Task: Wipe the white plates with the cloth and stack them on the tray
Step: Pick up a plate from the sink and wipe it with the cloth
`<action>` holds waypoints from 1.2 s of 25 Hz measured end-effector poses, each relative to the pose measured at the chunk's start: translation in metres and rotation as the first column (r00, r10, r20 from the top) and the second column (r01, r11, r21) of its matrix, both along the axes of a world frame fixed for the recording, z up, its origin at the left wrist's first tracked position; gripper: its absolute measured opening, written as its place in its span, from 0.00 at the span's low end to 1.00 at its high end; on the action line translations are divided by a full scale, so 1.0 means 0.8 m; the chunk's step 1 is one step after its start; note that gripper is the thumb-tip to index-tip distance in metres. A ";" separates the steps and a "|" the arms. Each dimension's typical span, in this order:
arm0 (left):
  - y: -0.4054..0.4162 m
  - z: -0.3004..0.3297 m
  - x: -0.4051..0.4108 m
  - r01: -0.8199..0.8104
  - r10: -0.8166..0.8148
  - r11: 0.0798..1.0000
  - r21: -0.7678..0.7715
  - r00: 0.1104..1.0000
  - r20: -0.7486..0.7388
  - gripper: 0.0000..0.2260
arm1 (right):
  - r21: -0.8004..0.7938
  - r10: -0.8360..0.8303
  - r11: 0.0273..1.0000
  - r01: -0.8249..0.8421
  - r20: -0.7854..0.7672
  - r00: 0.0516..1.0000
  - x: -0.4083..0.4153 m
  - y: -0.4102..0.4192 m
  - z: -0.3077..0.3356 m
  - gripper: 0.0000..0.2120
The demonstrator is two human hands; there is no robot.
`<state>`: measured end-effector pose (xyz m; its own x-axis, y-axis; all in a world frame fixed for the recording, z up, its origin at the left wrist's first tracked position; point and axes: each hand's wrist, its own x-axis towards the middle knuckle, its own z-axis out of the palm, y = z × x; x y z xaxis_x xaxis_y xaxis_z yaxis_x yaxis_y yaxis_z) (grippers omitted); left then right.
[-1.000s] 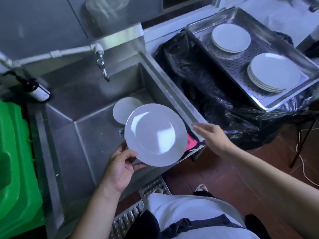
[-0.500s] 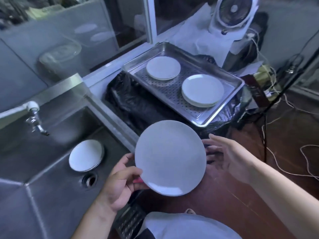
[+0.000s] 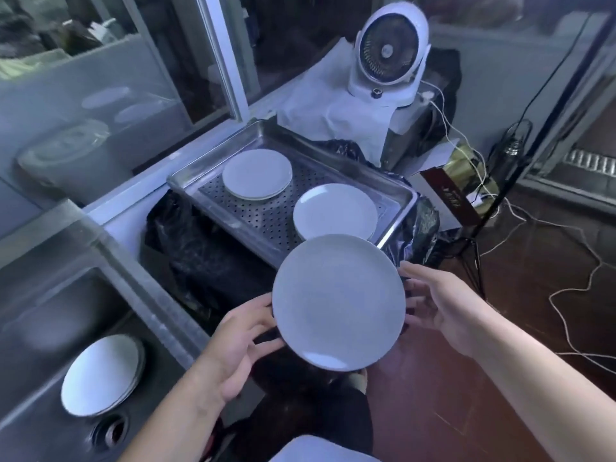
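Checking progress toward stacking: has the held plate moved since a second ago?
Yes. The plate went from over the sink rightward to the tray.

Dim bluish light — motion blur at left, edges wide-angle bowed.
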<state>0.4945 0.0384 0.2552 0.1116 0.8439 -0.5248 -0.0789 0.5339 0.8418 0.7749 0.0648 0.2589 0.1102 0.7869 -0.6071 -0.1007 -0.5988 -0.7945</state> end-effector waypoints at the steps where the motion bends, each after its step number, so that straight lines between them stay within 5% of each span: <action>1: 0.023 -0.002 0.009 -0.035 0.035 0.999 -0.005 0.999 -0.018 0.25 | 0.003 0.006 1.000 -0.006 0.026 1.000 0.005 0.025 -0.001 0.13; 9: 0.208 -0.012 0.026 -0.298 0.297 0.954 -0.028 0.955 -0.014 0.18 | -0.007 0.193 0.981 -0.195 0.158 0.968 -0.008 0.280 0.001 0.14; 19: 0.400 -0.048 -0.064 -0.528 0.526 0.845 -0.084 0.849 -0.042 0.13 | -0.059 0.465 0.885 -0.462 0.147 0.873 -0.143 0.535 -0.027 0.17; 23: 0.458 -0.068 -0.089 -0.604 0.598 0.784 -0.143 0.797 -0.081 0.19 | -0.083 0.542 0.840 -0.536 0.109 0.833 -0.192 0.604 -0.048 0.11; 30: 0.502 -0.069 -0.096 -0.693 0.673 0.700 -0.172 0.721 -0.168 0.10 | -0.139 0.634 0.773 -0.619 0.119 0.764 -0.230 0.666 -0.079 0.19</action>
<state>0.4176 0.4396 0.1999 -0.5054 0.5399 -0.6731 -0.4255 0.5227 0.7388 0.5912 0.5978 0.1958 -0.2938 0.6581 -0.6933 0.4366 -0.5528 -0.7098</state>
